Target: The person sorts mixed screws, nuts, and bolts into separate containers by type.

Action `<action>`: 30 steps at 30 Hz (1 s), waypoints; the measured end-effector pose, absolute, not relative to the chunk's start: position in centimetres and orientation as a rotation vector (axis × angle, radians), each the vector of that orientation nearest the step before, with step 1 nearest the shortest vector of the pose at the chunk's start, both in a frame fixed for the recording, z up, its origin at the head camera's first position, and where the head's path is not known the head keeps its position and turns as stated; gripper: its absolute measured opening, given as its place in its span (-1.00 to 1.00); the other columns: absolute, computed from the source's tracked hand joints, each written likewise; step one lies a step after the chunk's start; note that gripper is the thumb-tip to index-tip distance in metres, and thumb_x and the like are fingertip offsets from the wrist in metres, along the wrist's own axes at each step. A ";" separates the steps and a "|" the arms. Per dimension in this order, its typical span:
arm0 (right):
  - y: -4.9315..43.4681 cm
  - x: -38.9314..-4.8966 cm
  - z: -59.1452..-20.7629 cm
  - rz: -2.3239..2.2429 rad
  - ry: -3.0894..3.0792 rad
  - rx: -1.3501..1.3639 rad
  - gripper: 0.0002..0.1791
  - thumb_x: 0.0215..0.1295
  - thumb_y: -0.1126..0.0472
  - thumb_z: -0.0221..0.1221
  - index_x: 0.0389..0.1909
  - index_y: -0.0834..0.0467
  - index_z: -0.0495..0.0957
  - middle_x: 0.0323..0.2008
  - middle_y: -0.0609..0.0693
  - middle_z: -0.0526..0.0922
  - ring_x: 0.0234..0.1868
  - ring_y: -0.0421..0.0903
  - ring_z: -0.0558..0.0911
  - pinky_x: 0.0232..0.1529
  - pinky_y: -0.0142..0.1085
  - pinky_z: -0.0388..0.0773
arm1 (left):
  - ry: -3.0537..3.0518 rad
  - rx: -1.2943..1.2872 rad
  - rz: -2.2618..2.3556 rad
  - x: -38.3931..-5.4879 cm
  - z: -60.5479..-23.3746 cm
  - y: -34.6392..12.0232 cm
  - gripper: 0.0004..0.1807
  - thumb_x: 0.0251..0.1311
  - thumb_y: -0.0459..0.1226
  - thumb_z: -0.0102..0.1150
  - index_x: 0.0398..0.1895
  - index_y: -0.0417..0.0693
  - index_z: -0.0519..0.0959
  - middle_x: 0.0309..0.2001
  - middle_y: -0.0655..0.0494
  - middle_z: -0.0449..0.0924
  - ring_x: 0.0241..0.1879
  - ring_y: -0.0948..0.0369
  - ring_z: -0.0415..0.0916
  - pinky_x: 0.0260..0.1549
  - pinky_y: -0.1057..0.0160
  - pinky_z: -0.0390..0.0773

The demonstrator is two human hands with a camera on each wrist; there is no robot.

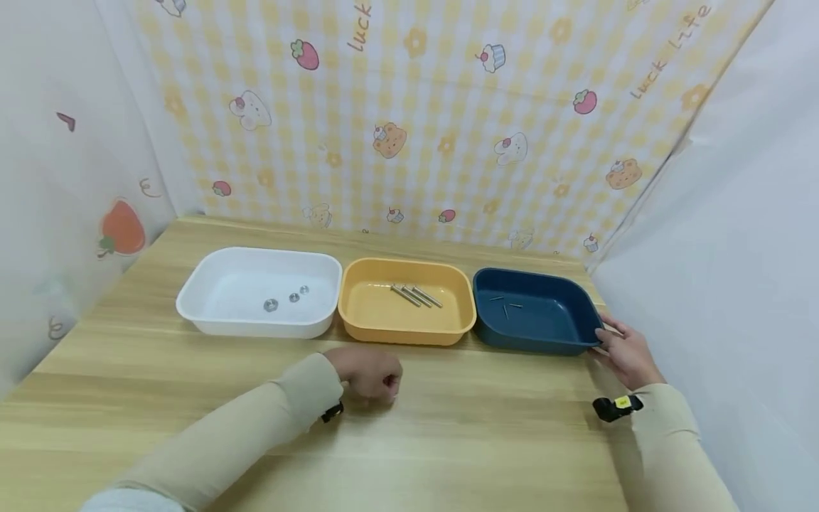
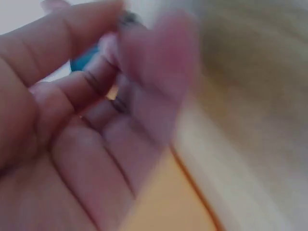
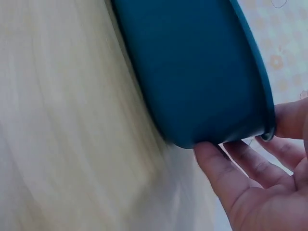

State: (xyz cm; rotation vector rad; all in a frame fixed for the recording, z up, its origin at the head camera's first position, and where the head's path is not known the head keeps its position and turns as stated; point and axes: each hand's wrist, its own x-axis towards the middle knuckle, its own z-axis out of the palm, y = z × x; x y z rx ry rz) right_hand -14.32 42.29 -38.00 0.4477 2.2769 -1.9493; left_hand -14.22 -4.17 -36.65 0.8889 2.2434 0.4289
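In front of the yellow tray [image 1: 406,335], my left hand [image 1: 371,373] is held over the table with its fingers curled. The left wrist view shows its thumb and finger pinching a small dark-grey metal piece [image 2: 129,19], too blurred to tell its kind. At the right end of the row, my right hand [image 1: 630,355] holds the corner of the dark blue tray [image 1: 537,345]; its fingers [image 3: 224,175] press the outer wall and one digit lies at the rim. Several thin screws or nails [image 1: 505,306] lie in the blue tray.
A white tray [image 1: 256,328] on the left has three metal nuts [image 1: 271,305] in it. Three long bolts [image 1: 416,296] lie in the yellow tray. The trays stand side by side on the wooden table [image 1: 473,441], before a patterned cloth [image 1: 409,92]. White sheeting [image 1: 723,270] borders the right.
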 end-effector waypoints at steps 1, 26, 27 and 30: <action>42.4 -14.1 -38.2 -1.947 2.277 0.454 -0.30 0.52 0.20 -0.12 0.52 0.22 -0.23 0.44 0.41 -0.10 -0.15 -0.40 0.59 0.02 -0.24 0.56 | 2.208 0.904 0.491 -14.2 -36.6 -4.0 -0.76 0.30 -0.35 0.12 -0.55 0.03 0.47 -0.63 0.19 0.47 -0.62 0.31 0.37 -0.55 0.38 0.34; 42.5 -14.8 -38.3 -2.077 2.220 0.487 -0.31 0.49 0.27 -0.06 0.52 0.25 -0.14 -0.03 -0.08 0.53 -0.15 -0.29 0.65 -0.08 -0.26 0.61 | 1.505 0.312 1.739 -19.4 -36.8 3.5 -0.65 0.42 -0.48 -0.11 0.24 -0.36 0.35 0.10 -0.43 0.43 -0.25 0.13 0.59 -0.18 0.25 0.62; 42.5 -14.9 -38.3 -2.071 2.221 0.490 -0.31 0.50 0.26 -0.06 0.52 0.24 -0.14 -0.02 -0.07 0.54 -0.14 -0.28 0.65 -0.08 -0.26 0.61 | 1.479 0.264 1.761 -19.6 -36.8 3.9 -0.65 0.42 -0.49 -0.11 0.23 -0.37 0.36 0.10 -0.41 0.44 -0.24 0.12 0.60 -0.18 0.25 0.63; 42.5 -15.0 -38.4 -2.054 2.237 0.488 -0.31 0.50 0.23 -0.05 0.52 0.22 -0.13 0.18 0.18 0.41 -0.12 -0.28 0.64 -0.06 -0.26 0.60 | 1.398 0.145 1.837 -20.3 -36.4 5.2 -0.66 0.43 -0.47 -0.11 0.22 -0.42 0.37 0.08 -0.35 0.47 -0.22 0.10 0.60 -0.10 0.22 0.61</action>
